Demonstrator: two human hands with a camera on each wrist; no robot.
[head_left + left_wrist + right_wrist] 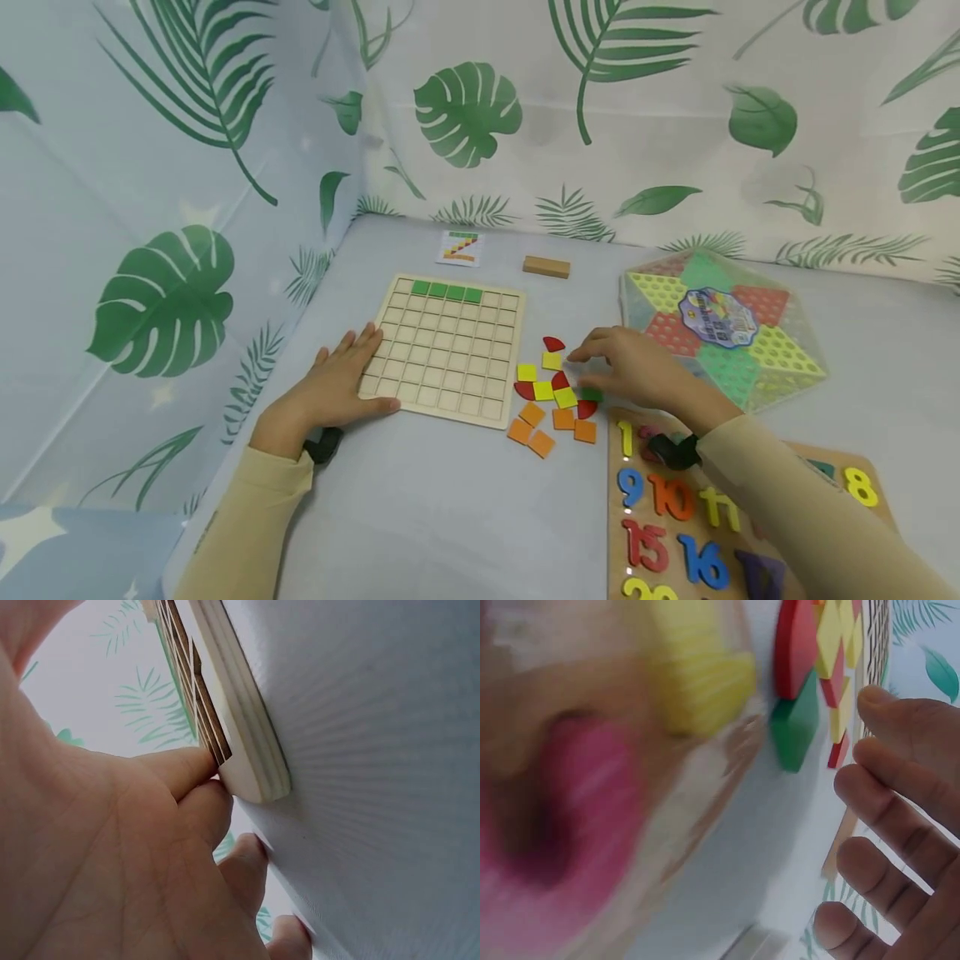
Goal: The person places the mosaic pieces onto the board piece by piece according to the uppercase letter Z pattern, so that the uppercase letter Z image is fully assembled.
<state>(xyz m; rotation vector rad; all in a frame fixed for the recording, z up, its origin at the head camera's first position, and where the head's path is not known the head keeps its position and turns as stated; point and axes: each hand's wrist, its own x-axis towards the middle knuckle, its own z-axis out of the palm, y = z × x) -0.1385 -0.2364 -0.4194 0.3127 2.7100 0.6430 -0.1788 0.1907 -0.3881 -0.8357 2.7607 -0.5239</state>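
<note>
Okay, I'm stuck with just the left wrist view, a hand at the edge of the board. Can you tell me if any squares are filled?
Observer: Yes, the head view shows four green tiles side by side in the far row of the board.
Operator: Got it. What's to the right of it?
Observer: A scatter of loose pieces, with the right hand close by.
Operator: And anything past the far edge?
Observer: A small card with a coloured pattern lies there.

Play table (450, 508), room type unclear: leaf-print cloth walls (663, 154), wooden grid board (450, 360), number puzzle (673, 525).
</note>
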